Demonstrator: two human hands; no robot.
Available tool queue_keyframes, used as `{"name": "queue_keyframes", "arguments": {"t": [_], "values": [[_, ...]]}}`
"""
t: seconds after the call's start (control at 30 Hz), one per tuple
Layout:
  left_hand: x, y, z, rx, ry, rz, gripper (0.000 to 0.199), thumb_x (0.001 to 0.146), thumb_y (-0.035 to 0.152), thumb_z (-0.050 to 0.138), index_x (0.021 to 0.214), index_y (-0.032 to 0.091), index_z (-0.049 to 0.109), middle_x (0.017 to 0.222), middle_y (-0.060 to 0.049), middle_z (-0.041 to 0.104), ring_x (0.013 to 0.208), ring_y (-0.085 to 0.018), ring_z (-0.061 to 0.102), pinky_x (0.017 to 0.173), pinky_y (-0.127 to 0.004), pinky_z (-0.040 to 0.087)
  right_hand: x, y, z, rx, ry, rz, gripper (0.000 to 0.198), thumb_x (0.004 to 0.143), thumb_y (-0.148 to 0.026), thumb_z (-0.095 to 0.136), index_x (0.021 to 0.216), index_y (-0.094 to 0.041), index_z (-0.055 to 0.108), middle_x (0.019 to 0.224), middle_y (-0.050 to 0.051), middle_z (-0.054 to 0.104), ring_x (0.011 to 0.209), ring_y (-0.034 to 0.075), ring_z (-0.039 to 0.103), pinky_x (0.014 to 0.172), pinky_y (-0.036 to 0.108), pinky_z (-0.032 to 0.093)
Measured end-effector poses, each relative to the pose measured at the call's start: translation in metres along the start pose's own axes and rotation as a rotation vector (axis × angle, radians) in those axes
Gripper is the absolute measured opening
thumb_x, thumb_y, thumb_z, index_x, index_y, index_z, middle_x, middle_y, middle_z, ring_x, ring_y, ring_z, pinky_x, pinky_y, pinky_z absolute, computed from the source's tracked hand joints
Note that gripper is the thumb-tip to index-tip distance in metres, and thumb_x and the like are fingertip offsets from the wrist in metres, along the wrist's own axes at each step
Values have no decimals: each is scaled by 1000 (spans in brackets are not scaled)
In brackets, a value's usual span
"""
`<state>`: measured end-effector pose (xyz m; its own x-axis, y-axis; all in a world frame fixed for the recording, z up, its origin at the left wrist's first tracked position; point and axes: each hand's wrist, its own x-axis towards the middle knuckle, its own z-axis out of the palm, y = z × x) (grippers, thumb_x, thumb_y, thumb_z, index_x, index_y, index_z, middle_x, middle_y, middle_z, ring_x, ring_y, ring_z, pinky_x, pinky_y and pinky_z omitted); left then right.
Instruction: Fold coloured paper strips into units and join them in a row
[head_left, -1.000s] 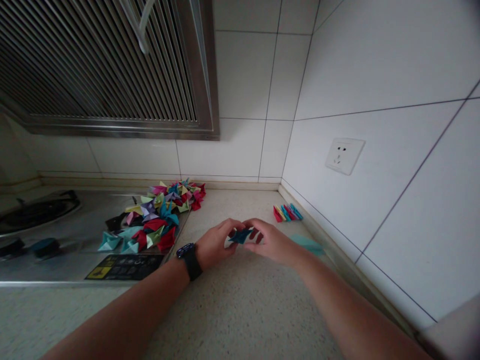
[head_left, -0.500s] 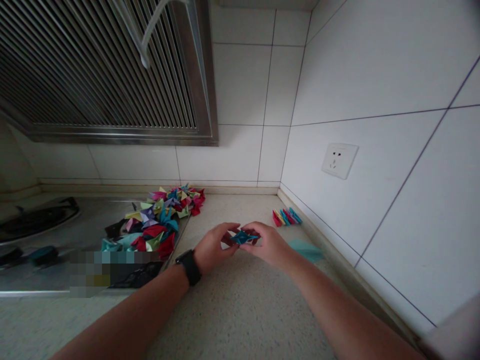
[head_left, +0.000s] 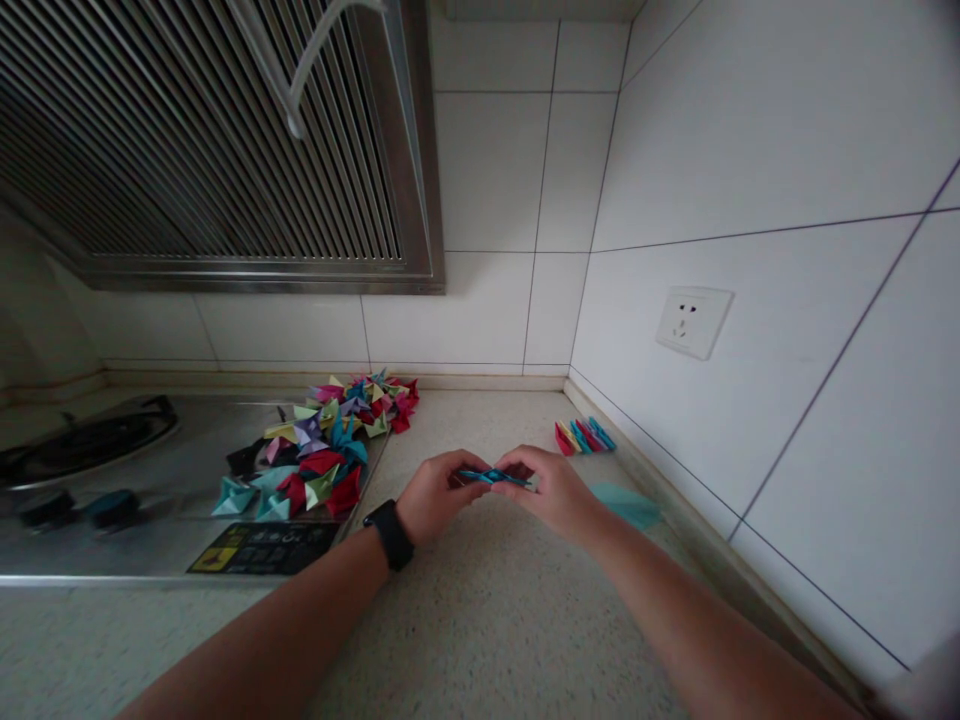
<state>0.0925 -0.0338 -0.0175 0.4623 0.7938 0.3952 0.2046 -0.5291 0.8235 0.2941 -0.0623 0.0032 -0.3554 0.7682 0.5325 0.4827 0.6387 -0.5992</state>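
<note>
A small piece of folded blue origami paper (head_left: 492, 476) is held between both hands above the counter (head_left: 480, 610). My left hand (head_left: 441, 492), with a black watch on the wrist, pinches its left end. The right end is gripped between the thumb and fingers of my right hand (head_left: 546, 486). Beyond the right hand stands a row of folded coloured papers (head_left: 585, 436), red, yellow and blue. A flat sheet of teal paper (head_left: 626, 506) lies beside my right forearm, which covers part of it.
A heap of colourful folded paper pieces (head_left: 319, 455) lies on the steel stove top (head_left: 232, 415) at the left. Two stove knobs (head_left: 112, 510) and a burner (head_left: 97, 440) are farther left. A range hood (head_left: 247, 270) hangs above. The tiled wall (head_left: 810, 400) with a socket (head_left: 695, 322) bounds the right side.
The folded blue paper looks flatter and narrower now, with its sides pressed closer together. The whole view has shifted slightly, so everything sits a little farther right.
</note>
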Motion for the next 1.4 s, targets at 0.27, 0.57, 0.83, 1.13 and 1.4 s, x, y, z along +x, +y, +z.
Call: {"name": "queue_keyframes", "arguments": {"t": [0.27,0.57,0.83,1.13,1.4], "values": [[0,-1,3,-227,-1,-113,30,77,39,69,88,12,64,63,-1,62,55,-10,58,52,-21,46,1,0,1,26,-1,33,13,83,-30,63,89,-18,65,83,3,67,76,15,62,69,26,47],[1,4,3,-320,41,-146,33,71,42,73,76,12,59,55,4,54,44,-7,52,43,-18,42,0,6,1,262,-74,181,21,82,-35,64,94,-17,63,83,3,66,74,14,62,66,24,49],[2,3,-2,-326,40,-140,32,71,40,74,73,11,61,56,3,55,40,-4,44,37,-16,38,-3,5,4,370,-160,203,26,88,-39,55,86,-14,64,74,5,68,63,13,63,60,25,52],[2,9,-5,-376,-29,-125,33,74,42,71,76,11,58,66,0,62,36,-4,47,32,-16,37,-3,5,5,452,-188,240,34,88,-44,55,88,-12,67,72,5,68,61,14,67,58,27,56],[2,18,-6,-429,-82,-50,30,78,38,68,78,13,52,74,-1,63,35,-4,49,31,-16,38,-3,-6,0,452,-175,180,33,90,-42,52,86,-13,66,66,3,64,54,12,63,52,24,54]]}}
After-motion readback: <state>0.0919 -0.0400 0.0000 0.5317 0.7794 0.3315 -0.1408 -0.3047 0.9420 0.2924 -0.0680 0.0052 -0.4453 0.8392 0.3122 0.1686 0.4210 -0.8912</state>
